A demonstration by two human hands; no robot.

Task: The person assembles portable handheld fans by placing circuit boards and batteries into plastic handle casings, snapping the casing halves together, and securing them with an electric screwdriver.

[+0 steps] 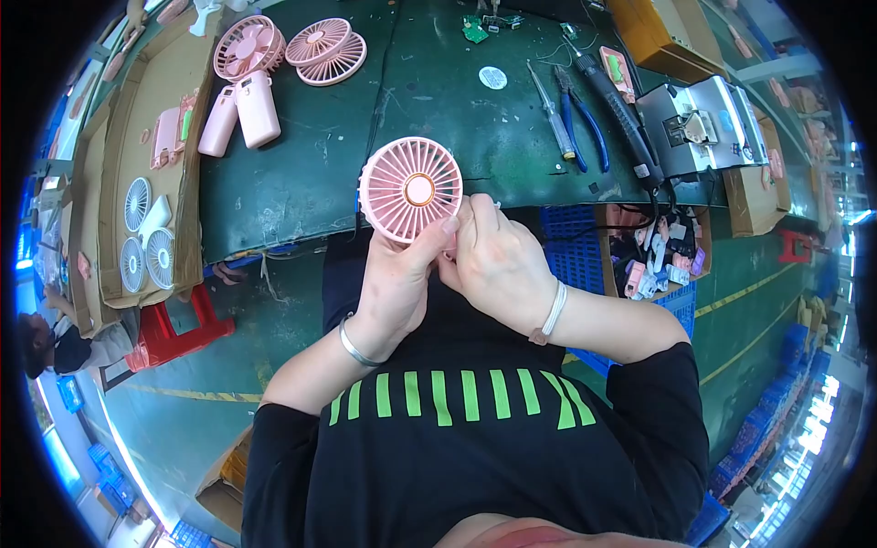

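Note:
A small pink fan (438,166) with a round slatted grille and a gold-ringed centre is held up in front of my chest, at the table's near edge. My left hand (395,279) is closed round its lower side, with the thumb along the grille rim. My right hand (501,258) is closed at the fan's lower right edge. Its fingertips press against the fan, though what lies between them is hidden. Beyond, to the left on the table, lie a pink fan head (248,50), loose pink grilles (332,60) and two pink handles (258,110).
On the green table (429,100) at right lie a screwdriver (551,114), blue-handled pliers (585,123) and a soldering iron (617,105) beside a metal box (703,128). A cardboard tray (183,233) with fan parts stands left. A box of parts (662,251) sits below the right edge.

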